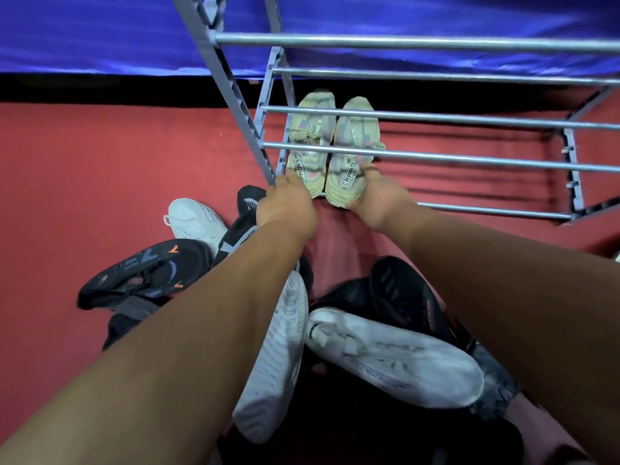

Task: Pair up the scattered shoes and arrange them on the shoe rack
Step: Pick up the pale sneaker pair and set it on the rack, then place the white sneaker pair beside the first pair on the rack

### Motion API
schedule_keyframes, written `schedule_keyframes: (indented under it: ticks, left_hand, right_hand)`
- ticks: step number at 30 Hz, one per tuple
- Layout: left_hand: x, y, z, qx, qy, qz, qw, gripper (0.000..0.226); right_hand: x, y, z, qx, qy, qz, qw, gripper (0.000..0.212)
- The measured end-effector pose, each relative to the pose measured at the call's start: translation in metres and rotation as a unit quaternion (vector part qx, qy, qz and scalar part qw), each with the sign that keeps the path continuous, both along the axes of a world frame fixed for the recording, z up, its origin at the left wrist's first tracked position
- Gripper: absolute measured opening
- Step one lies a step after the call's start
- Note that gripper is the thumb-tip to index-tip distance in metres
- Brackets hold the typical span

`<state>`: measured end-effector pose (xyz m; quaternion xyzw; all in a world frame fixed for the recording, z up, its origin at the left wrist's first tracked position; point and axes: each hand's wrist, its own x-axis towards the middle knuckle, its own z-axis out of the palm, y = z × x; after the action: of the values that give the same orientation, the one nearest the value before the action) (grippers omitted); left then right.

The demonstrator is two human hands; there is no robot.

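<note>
Person's crouching over the heap, both arms reaching fwd to the shoe rack (436, 117). One pr of pale sneakers (355, 132) is sitting side by side on the bottom rails, toes pointing to the back, heels at the front edge, right beside the rack's L post. The left hand (287, 203) is curling its fingers over one heel. The right hand (375, 199) is pinching the other heel, thumb hooking on top. Looks to me like they're squaring the pr up.

Progress, my guess: barely starting. That's the only pr showing on the rack; everything else is lying loose on the red floor (84, 162), waiting to be matched.

Count on the floor:
- **White x3:** an upright white sneaker (198, 223) by the L forearm, a sole-up white sneaker (278, 357), and a third white sneaker (392, 357) lying across the pile.
- **Dark x4 at least:** a black-orange sneaker (144, 273), a black-grey sneaker (241, 226) under the L forearm, a black striped sneaker (409, 297) by the R forearm, and a grey knit sneaker (496, 380) lower R.

The arms are hiding part of the pile, so prob. more under there.
</note>
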<state>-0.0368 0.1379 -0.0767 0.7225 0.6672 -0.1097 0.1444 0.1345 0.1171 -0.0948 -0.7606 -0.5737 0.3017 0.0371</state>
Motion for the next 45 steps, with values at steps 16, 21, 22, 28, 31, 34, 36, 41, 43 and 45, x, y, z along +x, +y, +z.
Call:
schedule_keyframes:
  ticks: [16,21,22,28,31,34,36,41,43,45]
  left_hand:
    - [-0.008,-0.009,0.005,0.029,0.006,-0.051,0.998,0.058]
    - [-0.046,-0.033,0.035,0.071,-0.102,-0.129,0.984,0.023]
    - [-0.054,-0.042,0.04,0.069,-0.119,-0.128,0.982,0.027]
    - [-0.068,-0.108,0.061,0.011,-0.141,-0.143,0.98,0.032]
    - [-0.061,-0.151,0.07,-0.026,-0.131,-0.112,0.985,0.036]
    - [-0.058,-0.195,0.069,-0.055,-0.132,-0.096,0.985,0.041]
    - [-0.06,-0.228,0.069,-0.077,-0.138,-0.077,0.984,0.038]
    - [-0.063,-0.287,0.063,-0.096,-0.085,-0.05,0.99,0.033]
    - [-0.068,-0.298,0.059,-0.096,-0.06,-0.051,0.992,0.032]
    - [-0.076,-0.306,0.052,-0.103,-0.043,-0.059,0.992,0.036]
  right_hand:
    - [-0.006,-0.021,-0.009,0.055,0.034,-0.032,0.997,0.076]
    - [-0.005,-0.073,0.011,0.026,0.03,-0.041,0.998,0.059]
    - [-0.005,-0.086,0.016,0.006,0.022,-0.034,0.999,0.056]
    - [-0.003,-0.149,0.063,-0.025,-0.017,-0.006,1.0,0.039]
    - [-0.003,-0.182,0.081,-0.021,-0.034,-0.003,0.999,0.035]
    - [-0.001,-0.216,0.092,-0.054,-0.033,0.007,0.998,0.039]
    - [-0.002,-0.24,0.099,-0.089,-0.044,0.017,0.995,0.044]
    - [-0.005,-0.288,0.096,-0.137,-0.09,0.062,0.985,0.059]
    - [-0.009,-0.299,0.09,-0.128,-0.121,0.086,0.981,0.064]
    - [-0.014,-0.302,0.082,-0.112,-0.15,0.104,0.977,0.063]
